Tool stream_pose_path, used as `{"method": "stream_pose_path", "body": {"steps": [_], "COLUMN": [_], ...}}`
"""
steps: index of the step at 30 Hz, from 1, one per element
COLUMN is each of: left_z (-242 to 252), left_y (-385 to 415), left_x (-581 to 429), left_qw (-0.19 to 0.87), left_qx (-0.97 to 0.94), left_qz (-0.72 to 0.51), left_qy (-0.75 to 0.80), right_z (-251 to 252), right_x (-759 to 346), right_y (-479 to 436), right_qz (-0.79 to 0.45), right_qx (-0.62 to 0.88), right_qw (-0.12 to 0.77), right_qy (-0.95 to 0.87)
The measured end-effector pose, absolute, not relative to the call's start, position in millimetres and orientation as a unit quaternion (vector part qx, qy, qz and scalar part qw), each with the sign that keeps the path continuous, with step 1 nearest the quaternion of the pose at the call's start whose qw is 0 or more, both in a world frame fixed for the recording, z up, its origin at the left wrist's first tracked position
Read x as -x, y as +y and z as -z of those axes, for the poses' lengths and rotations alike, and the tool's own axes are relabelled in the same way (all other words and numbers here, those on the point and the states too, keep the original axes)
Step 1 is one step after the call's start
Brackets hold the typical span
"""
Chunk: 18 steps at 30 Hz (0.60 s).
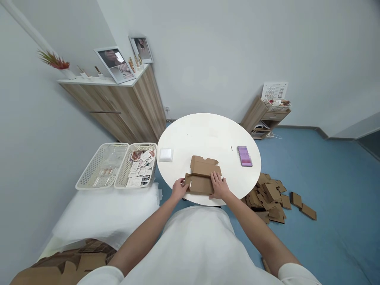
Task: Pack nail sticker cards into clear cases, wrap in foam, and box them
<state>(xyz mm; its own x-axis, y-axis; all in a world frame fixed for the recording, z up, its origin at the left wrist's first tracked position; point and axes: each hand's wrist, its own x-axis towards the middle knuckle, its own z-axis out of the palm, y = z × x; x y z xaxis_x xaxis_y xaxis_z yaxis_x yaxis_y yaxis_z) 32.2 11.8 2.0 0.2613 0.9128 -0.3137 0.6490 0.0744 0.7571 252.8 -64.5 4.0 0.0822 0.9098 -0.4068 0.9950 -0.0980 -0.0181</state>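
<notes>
A brown cardboard mailer box (201,184) lies unfolded near the front edge of the round white table (204,132), with its lid (204,166) laid back away from me. At the box's left end, my left hand (179,189) pinches the side flap, its fingers bent. My right hand (219,186) rests on the right end of the box, fingers stretched out and spread. To the left on the table lies a white padded packet (166,154). A purple pixelated item (244,156) lies on the right side.
At left, two white plastic baskets stand side by side: one (102,152) with clear packages, one (128,156) with printed cards. Below them is white wrapping foam (103,213). Folded cardboard boxes (271,196) lie piled on the blue floor at right; a wooden cabinet (124,107) stands behind.
</notes>
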Motion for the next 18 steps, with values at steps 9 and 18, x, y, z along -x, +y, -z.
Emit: {"method": "stream_pose_path", "body": {"steps": [9,18], "left_z": [-10.2,-6.9], "left_y": [0.7,0.2], "left_x": [-44.2,-47.0], "left_qw": [0.373,0.333], "left_qx": [-0.750,-0.776], "left_qz": [-0.124,-0.099], "left_qy": [0.532,0.526], "right_z": [-10.0,-17.6], "right_x": [-242.1,-242.1], "right_y": [-62.2,-72.6], "right_qz": [0.191,0.217], "right_qx": [-0.710,-0.695], "right_qw": [0.106,0.102], "right_qy": [0.670,0.678]}}
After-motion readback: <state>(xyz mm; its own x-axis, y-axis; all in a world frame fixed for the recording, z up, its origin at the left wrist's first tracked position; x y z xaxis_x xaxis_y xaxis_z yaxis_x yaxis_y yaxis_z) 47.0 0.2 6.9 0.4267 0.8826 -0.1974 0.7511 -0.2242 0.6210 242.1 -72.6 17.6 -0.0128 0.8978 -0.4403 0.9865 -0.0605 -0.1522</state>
